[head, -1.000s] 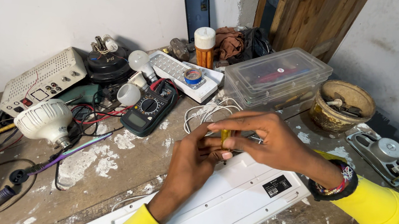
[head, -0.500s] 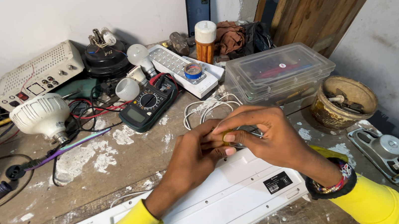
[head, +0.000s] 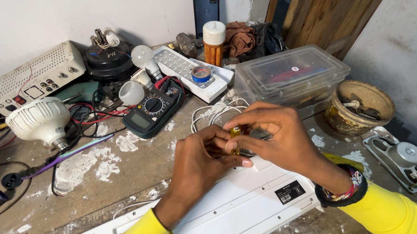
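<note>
Yellow-handled tool held over white panel on cluttered desk

Your two hands meet over the upper end of a long white panel (head: 229,213) lying slantwise on the worn wooden desk (head: 129,170). Your right hand (head: 279,135) pinches a small yellow-handled tool (head: 235,133) between thumb and fingers; its tip is hidden. Your left hand (head: 204,158) is curled just below, its fingertips touching the same tool and pressing near the panel's edge. White wires (head: 214,113) loop just behind your hands. A green multimeter (head: 153,109) sits to the left of them, and a clear plastic box (head: 292,74) stands behind. A white bulb (head: 40,120) lies far left, and a rusty tin (head: 359,107) sits to the right.
</note>
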A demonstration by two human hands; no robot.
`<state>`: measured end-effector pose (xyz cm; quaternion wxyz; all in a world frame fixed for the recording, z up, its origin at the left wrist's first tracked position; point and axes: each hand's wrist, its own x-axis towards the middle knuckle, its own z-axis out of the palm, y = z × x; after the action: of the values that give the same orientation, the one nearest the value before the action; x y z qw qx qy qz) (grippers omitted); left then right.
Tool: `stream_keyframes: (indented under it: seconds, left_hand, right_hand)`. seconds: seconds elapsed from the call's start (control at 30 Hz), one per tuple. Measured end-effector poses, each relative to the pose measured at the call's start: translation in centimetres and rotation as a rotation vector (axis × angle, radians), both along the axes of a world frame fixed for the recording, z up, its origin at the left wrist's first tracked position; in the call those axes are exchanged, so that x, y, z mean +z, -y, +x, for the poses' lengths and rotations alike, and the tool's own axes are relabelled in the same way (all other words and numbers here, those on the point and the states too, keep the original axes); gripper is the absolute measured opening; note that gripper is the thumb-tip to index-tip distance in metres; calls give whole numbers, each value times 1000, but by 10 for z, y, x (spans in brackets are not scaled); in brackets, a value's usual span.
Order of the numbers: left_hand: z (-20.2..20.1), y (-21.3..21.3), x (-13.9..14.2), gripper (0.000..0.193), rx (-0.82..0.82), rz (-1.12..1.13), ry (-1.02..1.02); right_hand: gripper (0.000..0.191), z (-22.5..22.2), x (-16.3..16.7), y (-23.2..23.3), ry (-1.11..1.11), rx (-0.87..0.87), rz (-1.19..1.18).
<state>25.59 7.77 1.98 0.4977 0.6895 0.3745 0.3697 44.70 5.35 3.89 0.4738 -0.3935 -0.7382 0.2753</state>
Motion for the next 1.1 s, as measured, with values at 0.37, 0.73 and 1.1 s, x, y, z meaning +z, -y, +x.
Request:
stream_keyframes:
  seconds: [0.37, 0.73, 1.1]
  left_hand:
    - [0, 0, -3, 33, -26, 10, 46]
    - [-1, 1, 4, 40, 26, 6, -50]
    - [-1, -4, 1, 39, 38, -31, -43]
  right_hand:
    - [26, 2, 7, 3, 127, -43, -10]
    - [29, 0, 1, -1, 76, -21, 17]
    - [34, 2, 5, 2, 1, 22, -169]
